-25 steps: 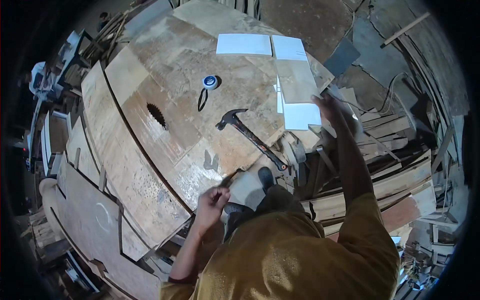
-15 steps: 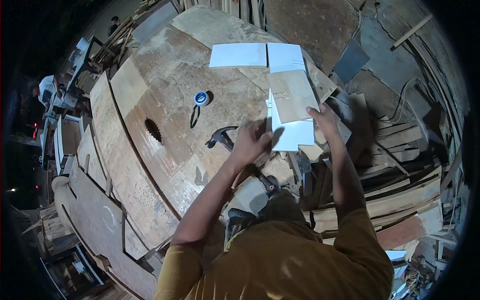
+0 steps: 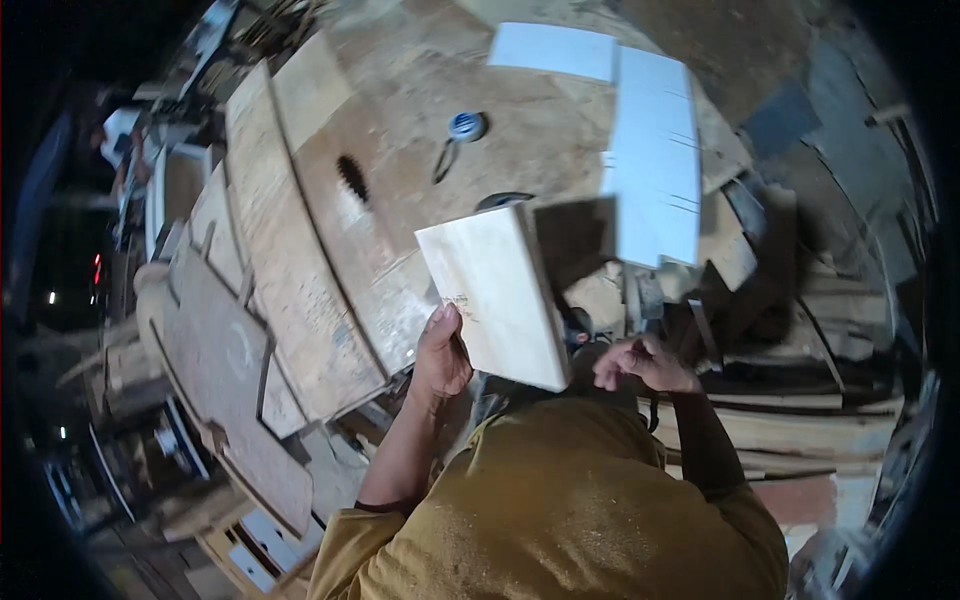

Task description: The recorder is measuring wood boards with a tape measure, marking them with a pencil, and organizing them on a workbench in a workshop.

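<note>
A pale wooden board (image 3: 500,290) is tilted up in front of my body, its edge thickness showing on the right side. My left hand (image 3: 443,355) grips it by the lower left edge, thumb on the face. To the right of the board, and apart from it, my right hand (image 3: 650,363) hovers with fingers loosely bent and nothing visible in them. Past the board lie a long white panel (image 3: 655,150) with dark pencil lines along its right edge and a shorter white panel (image 3: 553,50). The dark head of a hammer (image 3: 505,200) peeks out behind the board; its handle is hidden.
A blue-and-white tape measure (image 3: 466,127) with a dark strap lies on the worn wooden worktop (image 3: 400,90). Left of it, a dark toothed saw blade (image 3: 352,178) pokes up through the top. Wood offcuts (image 3: 800,300) are piled at right. Another person (image 3: 122,135) is far left.
The board has been lifted off the white panel and brought toward me, now in my left hand. My right hand has let go of it and drawn back. The view has shifted.
</note>
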### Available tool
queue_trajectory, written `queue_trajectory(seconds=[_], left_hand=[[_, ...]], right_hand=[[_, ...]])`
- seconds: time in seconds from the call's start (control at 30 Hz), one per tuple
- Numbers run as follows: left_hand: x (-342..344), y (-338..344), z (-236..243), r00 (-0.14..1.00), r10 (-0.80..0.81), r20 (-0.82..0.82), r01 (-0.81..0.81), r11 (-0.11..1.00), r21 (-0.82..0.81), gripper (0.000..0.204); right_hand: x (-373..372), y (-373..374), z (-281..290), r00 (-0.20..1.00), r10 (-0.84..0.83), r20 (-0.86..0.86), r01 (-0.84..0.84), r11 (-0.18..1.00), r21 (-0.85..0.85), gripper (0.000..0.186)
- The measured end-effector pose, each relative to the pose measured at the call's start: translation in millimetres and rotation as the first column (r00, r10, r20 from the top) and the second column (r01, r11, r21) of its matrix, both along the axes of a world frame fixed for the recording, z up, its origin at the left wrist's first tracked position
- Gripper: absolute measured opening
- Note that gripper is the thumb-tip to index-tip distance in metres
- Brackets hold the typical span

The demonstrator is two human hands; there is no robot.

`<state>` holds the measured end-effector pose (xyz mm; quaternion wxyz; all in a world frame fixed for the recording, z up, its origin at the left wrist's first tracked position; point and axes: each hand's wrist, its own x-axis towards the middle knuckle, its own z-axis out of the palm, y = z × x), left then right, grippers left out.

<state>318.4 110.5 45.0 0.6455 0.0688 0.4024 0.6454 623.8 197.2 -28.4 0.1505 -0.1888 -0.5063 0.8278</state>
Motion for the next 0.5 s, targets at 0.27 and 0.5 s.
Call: queue_trajectory(seconds=[0.27, 0.5], left_hand=[[-55, -76, -27, 0.921, 0.231, 0.315, -0.283, 0.95, 0.134, 0.054], [-51, -99, -16, 0.931, 0.313, 0.19, -0.33, 0.941, 0.069, 0.057]], right_hand=[[71, 92, -204, 0.508, -0.638, 0.579, 0.698, 0.699, 0.157, 0.027], [24, 212, -255, 0.322, -0.849, 0.419, 0.945, 0.314, -0.09, 0.021]])
